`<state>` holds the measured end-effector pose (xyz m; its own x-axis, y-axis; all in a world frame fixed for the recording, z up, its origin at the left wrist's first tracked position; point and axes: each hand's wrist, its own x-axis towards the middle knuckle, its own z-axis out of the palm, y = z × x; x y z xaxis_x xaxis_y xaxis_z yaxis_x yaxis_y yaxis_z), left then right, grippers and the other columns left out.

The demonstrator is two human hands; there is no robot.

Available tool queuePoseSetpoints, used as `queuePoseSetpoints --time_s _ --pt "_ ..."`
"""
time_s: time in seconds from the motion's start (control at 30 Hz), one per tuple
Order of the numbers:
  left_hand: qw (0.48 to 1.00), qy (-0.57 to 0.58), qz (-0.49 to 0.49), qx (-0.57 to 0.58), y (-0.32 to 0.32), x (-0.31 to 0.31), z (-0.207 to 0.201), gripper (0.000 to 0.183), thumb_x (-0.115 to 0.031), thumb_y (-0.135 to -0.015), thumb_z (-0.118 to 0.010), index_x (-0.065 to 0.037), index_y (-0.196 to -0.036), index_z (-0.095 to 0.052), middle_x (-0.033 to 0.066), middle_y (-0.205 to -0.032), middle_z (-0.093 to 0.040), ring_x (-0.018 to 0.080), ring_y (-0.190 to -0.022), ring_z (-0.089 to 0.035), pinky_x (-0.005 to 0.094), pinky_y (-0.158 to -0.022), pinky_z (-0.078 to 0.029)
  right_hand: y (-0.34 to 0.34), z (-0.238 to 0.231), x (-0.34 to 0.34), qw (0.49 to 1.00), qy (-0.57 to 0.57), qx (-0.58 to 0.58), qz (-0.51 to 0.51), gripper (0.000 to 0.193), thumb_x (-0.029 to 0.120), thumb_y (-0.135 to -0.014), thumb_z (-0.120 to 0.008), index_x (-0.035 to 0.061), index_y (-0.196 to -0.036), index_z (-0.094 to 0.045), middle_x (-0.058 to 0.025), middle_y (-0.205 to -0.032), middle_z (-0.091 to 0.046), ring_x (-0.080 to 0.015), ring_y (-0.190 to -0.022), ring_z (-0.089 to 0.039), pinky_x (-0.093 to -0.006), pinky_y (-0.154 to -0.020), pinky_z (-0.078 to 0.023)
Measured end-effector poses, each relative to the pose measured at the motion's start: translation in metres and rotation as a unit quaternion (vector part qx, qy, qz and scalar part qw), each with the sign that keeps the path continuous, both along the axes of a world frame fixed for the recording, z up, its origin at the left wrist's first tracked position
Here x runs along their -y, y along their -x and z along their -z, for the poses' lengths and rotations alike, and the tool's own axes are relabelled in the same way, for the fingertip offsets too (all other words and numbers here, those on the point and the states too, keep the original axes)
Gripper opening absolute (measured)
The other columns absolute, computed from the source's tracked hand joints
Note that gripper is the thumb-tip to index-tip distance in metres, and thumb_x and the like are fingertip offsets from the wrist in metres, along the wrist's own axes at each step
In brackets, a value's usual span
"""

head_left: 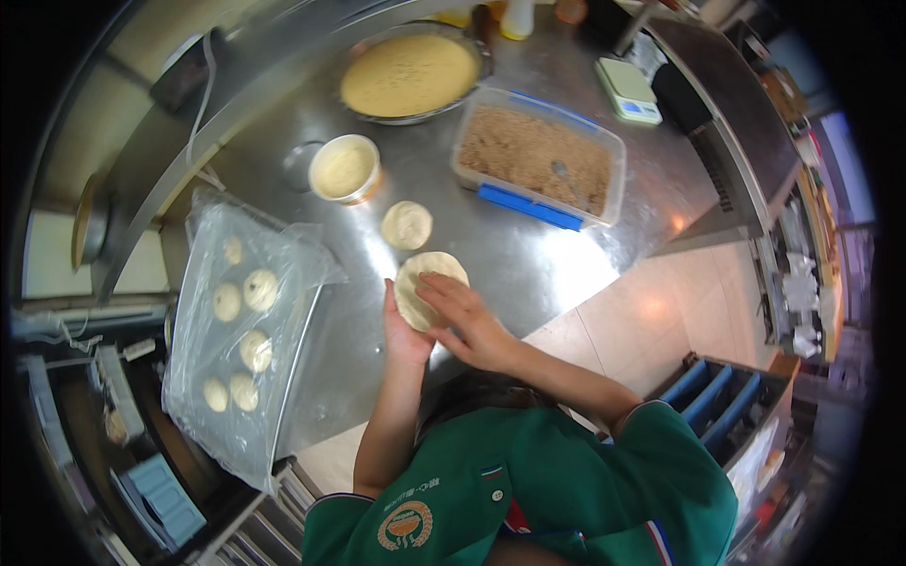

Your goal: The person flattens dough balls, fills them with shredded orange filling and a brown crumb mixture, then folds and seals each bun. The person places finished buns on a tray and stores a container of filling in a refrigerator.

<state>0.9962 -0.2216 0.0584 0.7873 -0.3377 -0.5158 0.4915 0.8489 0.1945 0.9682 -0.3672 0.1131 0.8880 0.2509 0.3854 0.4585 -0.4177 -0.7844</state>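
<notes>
A flat round piece of dough [420,294] rests in my left hand [409,338], whose palm and fingers support it from the left and below. My right hand [472,325] lies over its right side, fingers stretched out and touching the upper surface. Part of the dough is hidden under these fingers. Just beyond it, a smaller dough round [408,225] sits on the steel worktop [363,316]. Farther off stand a tub of pale cream-coloured filling or powder [345,170] and a clear box [613,203] of brown crumbly filling with a spoon [566,175] in it.
At the left, a tray [300,354] carries several dough balls under clear plastic sheeting [203,321]. A large bowl [415,119] of yellow mixture stands at the back. A kitchen scale [629,91] is at the back right. The worktop's edge runs close to my body.
</notes>
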Motion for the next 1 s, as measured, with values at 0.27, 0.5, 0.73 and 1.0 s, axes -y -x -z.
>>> queuePoseSetpoints --time_s 0.27,0.5,0.73,1.0 --pt "0.988 0.098 -0.012 0.119 -0.029 0.034 -0.048 0.050 -0.029 -0.099 -0.035 -0.003 -0.141 -0.039 0.0142 -0.143 -0.045 0.0331 -0.132 -0.041 0.0498 -0.112 -0.030 -0.097 0.010 0.227 0.919 0.245 -0.016 0.310 0.010 0.013 -0.080 -0.066 0.0034 -0.081 -0.069 -0.0145 -0.085 -0.068 -0.0342 -0.079 -0.065 -0.0435 -0.068 -0.052" --pt "0.990 0.078 -0.017 0.112 -0.038 0.059 -0.053 0.054 -0.035 -0.097 -0.039 -0.001 -0.139 -0.040 0.0153 -0.143 -0.044 0.0308 -0.131 -0.043 0.0481 -0.111 -0.033 -0.154 0.073 0.262 0.879 0.376 -0.172 0.238 0.016 0.019 -0.078 -0.062 0.0049 -0.075 -0.070 -0.0208 -0.074 -0.066 -0.0376 -0.072 -0.065 -0.0469 -0.066 -0.051" --pt "0.987 0.088 -0.053 0.124 -0.048 0.059 -0.060 0.048 -0.035 -0.100 -0.036 -0.006 -0.136 -0.046 0.0107 -0.136 -0.053 0.0276 -0.125 -0.051 0.0451 -0.107 -0.039 -0.176 0.033 0.245 0.866 0.423 -0.208 0.168 0.018 0.019 -0.075 -0.063 0.0038 -0.084 -0.068 -0.0208 -0.079 -0.067 -0.0370 -0.081 -0.066 -0.0461 -0.072 -0.052" --pt "0.991 0.068 -0.015 0.111 -0.069 0.070 -0.054 0.050 -0.038 -0.099 -0.034 -0.005 -0.135 -0.047 0.0124 -0.135 -0.053 0.0276 -0.124 -0.051 0.0447 -0.106 -0.040 -0.195 -0.001 0.261 0.875 0.452 -0.146 0.094 0.020 0.012 -0.074 -0.063 0.0069 -0.093 -0.065 -0.0191 -0.089 -0.067 -0.0369 -0.088 -0.065 -0.0451 -0.076 -0.051"
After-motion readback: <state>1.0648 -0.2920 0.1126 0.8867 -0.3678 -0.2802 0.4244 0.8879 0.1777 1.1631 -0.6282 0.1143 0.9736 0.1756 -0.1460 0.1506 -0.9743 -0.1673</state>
